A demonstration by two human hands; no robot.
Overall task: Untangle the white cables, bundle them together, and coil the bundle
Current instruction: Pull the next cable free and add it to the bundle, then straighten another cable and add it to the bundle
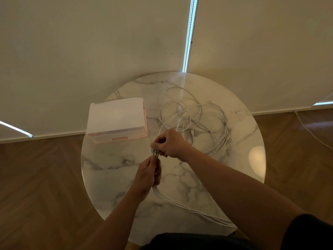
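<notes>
Several white cables (193, 117) lie in loose, overlapping loops on the far right part of the round marble table (115, 179). My left hand (146, 175) grips a bunch of the cables side by side above the table's middle. Their plug ends (155, 152) stick up out of its fist. My right hand (170, 144) is just above and pinches those plug ends with its fingertips. From below my left hand the bunched cables (189, 209) trail across the table toward its near right edge.
A white and pink box (116, 120) sits on the table's far left part. Wooden floor (39, 177) surrounds the table, and pale roller blinds (90, 51) hang behind it.
</notes>
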